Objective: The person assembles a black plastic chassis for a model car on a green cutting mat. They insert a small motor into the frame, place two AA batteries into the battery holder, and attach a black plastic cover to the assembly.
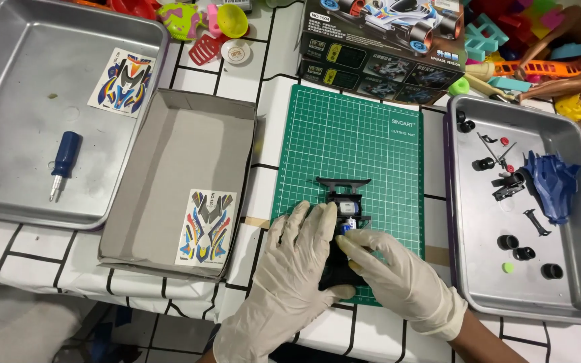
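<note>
In the head view, both gloved hands meet at the lower middle of the frame over a black toy-car chassis (pixel 341 222) lying on a green cutting mat (pixel 364 141). The left hand (pixel 290 259) lies along the chassis's left side, fingers stretched and loosely curled against it, thumb tucked under its near end, so its grip steadies the chassis from the side. The right hand (pixel 388 265) comes in from the lower right; its thumb and forefinger are pinched together at the middle of the chassis, near a small blue and white part. Whether that grip holds a loose piece or only presses on the chassis cannot be told. The chassis's far end, with a wide black bumper, points toward the top of the frame.

Left of the mat stands an open grey box (pixel 169 148) with a sticker sheet (pixel 206 225) in its near corner. At the upper left a metal tray (pixel 8 195) carries a blue screwdriver (pixel 64 161) and a second sticker sheet (pixel 124 81). At the right a second metal tray (pixel 573 306) holds a blue car body (pixel 553 181), black wheels (pixel 516 247) and small black parts. Above the mat lies a printed kit box (pixel 378 47), with coloured plastic toys (pixel 539 40) scattered along the top edge. The worktop (pixel 237 74) has a white cloth with black lines.
</note>
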